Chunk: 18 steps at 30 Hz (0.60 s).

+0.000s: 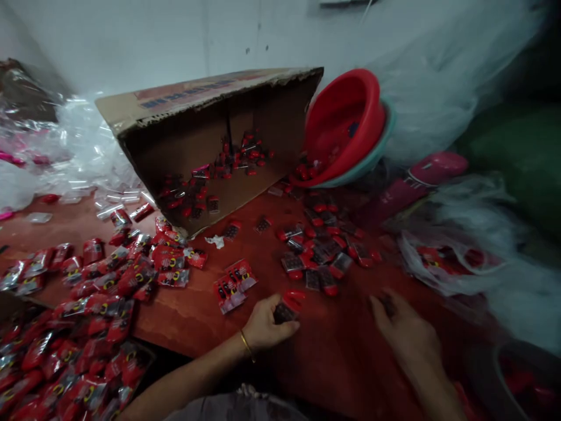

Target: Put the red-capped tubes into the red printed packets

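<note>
My left hand (pixel 263 325), with a gold bangle at the wrist, is closed on a small red plastic case (pixel 289 306) with a dark see-through part. My right hand (pixel 409 336) hovers over the table at the right, blurred, its fingers curled around something small and dark that I cannot make out. Between and beyond the hands lies a loose heap of similar red-and-dark cases (pixel 322 257). Red printed cards (pixel 234 286) rest flat just beyond my left hand.
A cardboard box (pixel 258 193) on its side holds small red pieces. Beside it lean a red basin (pixel 372 105) and a teal one (pixel 388 134). Red packets (pixel 135 275) cover the left; more fill a container (pixel 65 374) below. A magenta bottle-like object (pixel 407 187) and plastic bags (pixel 456 257) lie right.
</note>
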Available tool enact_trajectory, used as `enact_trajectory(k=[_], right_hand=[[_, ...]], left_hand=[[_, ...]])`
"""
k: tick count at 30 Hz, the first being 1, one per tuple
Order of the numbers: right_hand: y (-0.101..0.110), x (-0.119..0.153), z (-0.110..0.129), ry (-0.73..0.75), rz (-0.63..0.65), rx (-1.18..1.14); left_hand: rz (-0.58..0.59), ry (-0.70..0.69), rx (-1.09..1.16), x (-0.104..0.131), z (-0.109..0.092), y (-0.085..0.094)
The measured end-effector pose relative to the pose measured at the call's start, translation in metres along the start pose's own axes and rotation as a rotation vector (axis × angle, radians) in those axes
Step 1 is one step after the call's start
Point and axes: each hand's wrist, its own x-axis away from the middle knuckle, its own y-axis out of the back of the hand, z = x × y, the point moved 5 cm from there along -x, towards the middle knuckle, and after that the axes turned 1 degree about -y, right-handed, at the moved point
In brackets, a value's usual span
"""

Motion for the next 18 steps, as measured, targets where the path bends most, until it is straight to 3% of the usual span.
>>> enact_trajectory(k=[5,8,14,18], right_hand=[[0.003,0.039,0.055,0.163,-0.010,-0.017],[-0.002,0.052,0.074,0.270,-0.015,-0.039],[-0.011,0.062,0.087,0.330,-0.007,-0.026],[-0.006,0.062,0.090,0.342,-0.006,-0.036]], left_hand=[[0.020,-0.017,0.118,0.002,0.002,0.000],[0.029,-0.013,0.170,0.004,0.002,0.000],[0.033,0.015,0.184,0.005,0.000,0.001],[0.037,0.060,0.211,0.004,0.000,0.000]])
